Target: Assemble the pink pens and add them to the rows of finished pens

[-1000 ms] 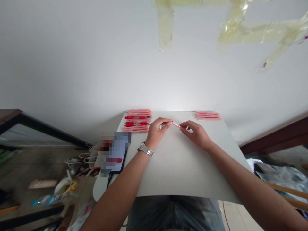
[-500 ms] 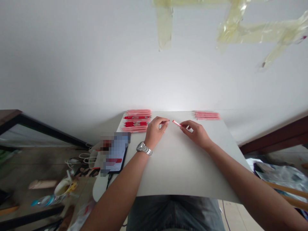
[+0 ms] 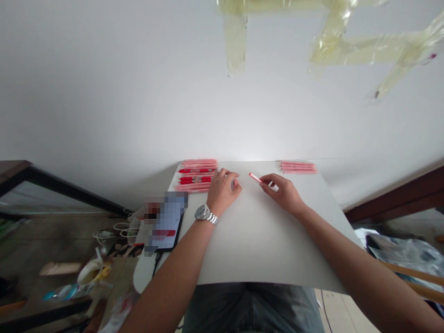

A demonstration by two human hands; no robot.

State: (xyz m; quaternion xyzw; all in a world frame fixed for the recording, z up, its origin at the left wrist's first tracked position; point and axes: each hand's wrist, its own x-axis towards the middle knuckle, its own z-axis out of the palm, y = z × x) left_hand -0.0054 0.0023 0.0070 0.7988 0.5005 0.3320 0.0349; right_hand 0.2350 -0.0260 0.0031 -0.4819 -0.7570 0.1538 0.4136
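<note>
My right hand [image 3: 280,187] pinches a slim red-and-white pen [image 3: 255,177], whose end points up and left over the table. Left of it, my left hand [image 3: 223,189] is curled, with thumb and forefinger apart. A small pinkish-grey piece shows in its palm, too small and covered to name. Beside the left fingers lies a row of pink pens [image 3: 199,163], with several darker red pens [image 3: 196,179] among them. Farther right, at the table's back edge, is another group of pink pens [image 3: 298,167].
The white table [image 3: 263,249] stands against a wall with yellowed tape [image 3: 236,46]. On its left edge lies a phone [image 3: 169,222] with a cable, its screen blurred out. A bottle [image 3: 62,292] and a cup [image 3: 90,272] are on the floor at left.
My left hand has drawn back slightly from the pen, and its thumb and forefinger have parted from their pinch. My right hand has stayed in place with the pen.
</note>
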